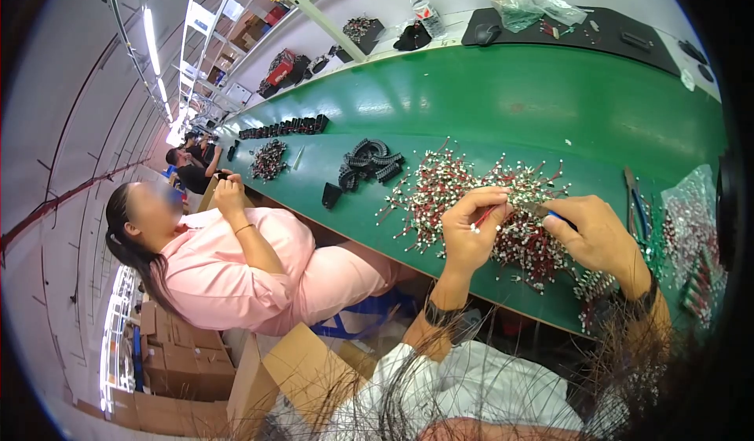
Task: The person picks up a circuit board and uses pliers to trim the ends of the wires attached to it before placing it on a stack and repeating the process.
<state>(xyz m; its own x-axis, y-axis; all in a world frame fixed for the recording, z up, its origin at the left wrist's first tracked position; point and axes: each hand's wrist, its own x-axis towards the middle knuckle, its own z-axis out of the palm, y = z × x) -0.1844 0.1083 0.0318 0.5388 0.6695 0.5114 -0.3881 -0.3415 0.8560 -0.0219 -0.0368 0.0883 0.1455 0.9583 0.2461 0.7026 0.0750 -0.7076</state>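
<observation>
My left hand point(470, 227) is closed over the wire heap, thumb and fingers pinching a short red wire lead point(482, 219). My right hand point(591, 235) grips a small blue-handled metal-tipped tool point(559, 219), its tip pointing toward my left fingertips. What kind of tool it is, I cannot make out. The two hands are close together but apart. Beneath and around them spreads a big loose heap of red and black wire leads with white connectors point(440, 186). My fingers partly hide the lead's far end.
A green worktable point(353, 205) carries black ribbed plastic parts point(369, 161), a smaller wire pile point(269, 160) and a row of black trays point(284, 127). At right lie blue-handled pliers point(638, 205) and a clear bag point(695, 229) of parts. A co-worker in pink point(236, 260) sits at left.
</observation>
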